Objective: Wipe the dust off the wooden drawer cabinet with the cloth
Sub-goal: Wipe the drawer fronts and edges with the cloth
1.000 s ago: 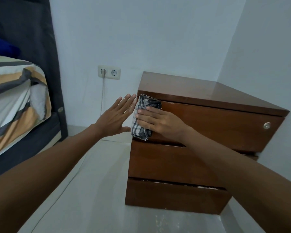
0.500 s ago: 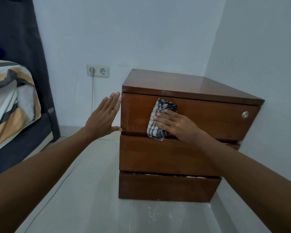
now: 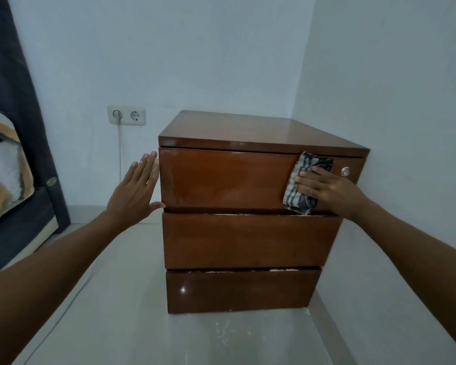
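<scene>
right hand (image 3: 327, 192) flat on soft checked grey-white cloth (image 3: 299, 185) | left hand (image 3: 136, 192) open, bracing heavy brown wooden cabinet (image 3: 234, 180) | press cloth's middle

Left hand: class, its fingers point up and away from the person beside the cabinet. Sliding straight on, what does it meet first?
The left hand lies flat by the cabinet side. Ahead the way looks free up to the white wall, probably; depth is unclear.
</scene>
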